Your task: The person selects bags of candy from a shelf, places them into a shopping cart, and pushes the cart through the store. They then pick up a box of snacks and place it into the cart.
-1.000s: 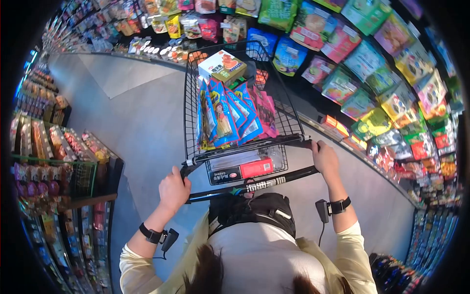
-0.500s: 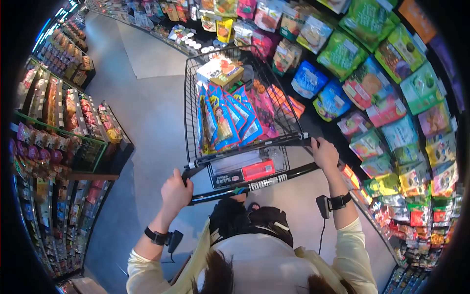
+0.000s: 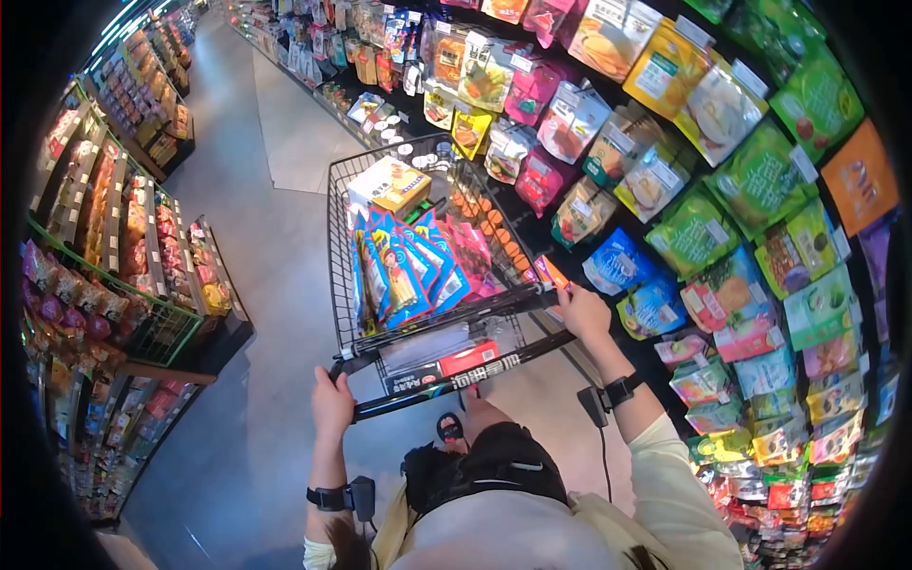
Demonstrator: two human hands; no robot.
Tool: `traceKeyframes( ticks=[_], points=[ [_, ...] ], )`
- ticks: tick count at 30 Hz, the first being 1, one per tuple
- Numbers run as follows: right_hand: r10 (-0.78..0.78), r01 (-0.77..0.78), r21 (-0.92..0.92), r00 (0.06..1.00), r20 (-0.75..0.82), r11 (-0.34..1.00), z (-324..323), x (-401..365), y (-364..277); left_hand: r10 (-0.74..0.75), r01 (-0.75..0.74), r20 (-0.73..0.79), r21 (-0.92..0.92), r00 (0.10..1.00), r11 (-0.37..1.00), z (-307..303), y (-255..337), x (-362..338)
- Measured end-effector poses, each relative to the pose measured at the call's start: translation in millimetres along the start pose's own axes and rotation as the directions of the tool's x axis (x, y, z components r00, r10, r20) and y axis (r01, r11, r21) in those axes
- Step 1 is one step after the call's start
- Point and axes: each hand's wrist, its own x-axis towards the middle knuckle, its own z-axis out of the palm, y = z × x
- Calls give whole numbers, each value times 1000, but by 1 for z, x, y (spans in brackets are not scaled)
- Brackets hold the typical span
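My left hand is wrapped round the left end of the shopping cart's handle. At the handle's right end my right hand grips too, its fingers curled over the corner. Ahead of both hands is the black wire basket of the shopping cart. Several blue snack bags lie in it beside pink bags. A white and yellow box rests at the basket's far end. Below, near the handle, a black and red box shows on the lower level.
On the right a tall wall of hanging snack bags runs close to the cart. Tiered display shelves with a wooden edge stand at the left. Grey floor stretches ahead between them. My sandalled foot shows beneath the handle.
The cart and both hands sit lower and further left in view. More of the right-hand snack wall shows. A sandalled foot has come into sight. Both hands keep their hold.
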Motion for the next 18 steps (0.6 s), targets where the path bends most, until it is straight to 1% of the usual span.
traceKeyframes(
  ticks=[1,2,3,4,7,8,9,10,11,12,13,14,16,17,18],
  points=[
    [-4,4,-7,1000,0,1000,3,15,-12,-65,66,19,-50,998,997,-5,4,15],
    [-15,15,-1,1000,21,1000,5,29,-23,-70,71,18,-56,997,996,-7,5,26],
    [-30,30,6,999,39,1000,7,45,-35,-27,27,-52,5,998,1000,-9,5,38],
    [-73,73,7,997,-4,997,9,58,-47,21,-13,-122,70,992,997,-11,9,51],
    [-129,129,32,991,-20,991,5,93,-92,-39,41,-174,8,984,999,-28,25,87],
    [-114,114,23,993,7,993,8,109,-105,-74,73,-194,-8,978,997,-32,28,101],
    [-127,126,30,992,18,992,6,120,-118,-95,100,-237,8,967,995,-29,24,116],
    [-141,140,35,990,28,989,4,133,-132,-105,109,-244,3,964,994,-30,18,135],
    [-146,145,33,989,28,989,6,146,-145,-149,146,-247,-31,957,989,-31,12,153],
    [-151,150,30,988,29,988,8,160,-157,-194,183,-248,-65,949,981,-35,22,164],
    [-170,170,14,985,21,985,3,168,-176,-224,196,-243,-134,944,971,-47,27,174],
    [-189,189,8,982,22,982,2,176,-193,-240,209,-250,-145,938,967,-51,25,188],
    [-213,212,41,976,42,976,0,195,-224,-332,266,-203,-294,921,918,-58,16,220],
    [-210,209,19,975,74,978,-1,207,-240,-326,247,-250,-301,912,921,-60,14,236],
    [-224,223,21,971,86,975,1,219,-255,-341,262,-256,-298,904,918,-67,16,251]
  ],
)
